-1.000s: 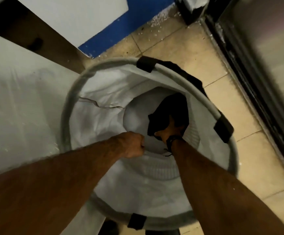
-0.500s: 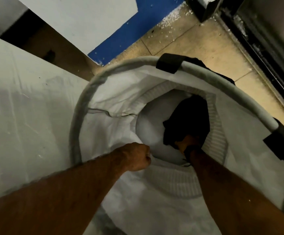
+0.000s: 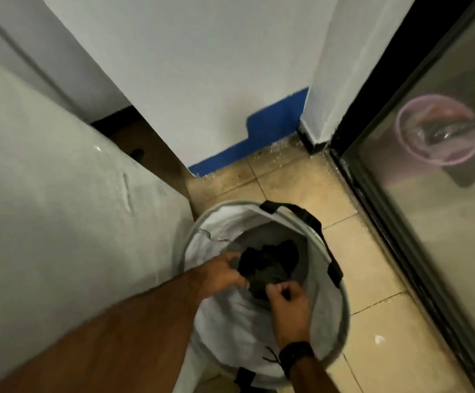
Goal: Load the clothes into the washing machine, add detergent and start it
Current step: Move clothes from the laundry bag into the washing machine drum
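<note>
Dim, motion-blurred, bent at edges

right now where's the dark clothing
In the head view it is low and centre, bunched inside the white laundry hamper, the dark clothing gripped between the left hand and right hand.

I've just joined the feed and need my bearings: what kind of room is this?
Probably a home laundry corner. A white laundry hamper stands on a tiled floor, both hands, left and right, grip dark clothes in it, and a white appliance, perhaps the washer, stands beside it.
</note>
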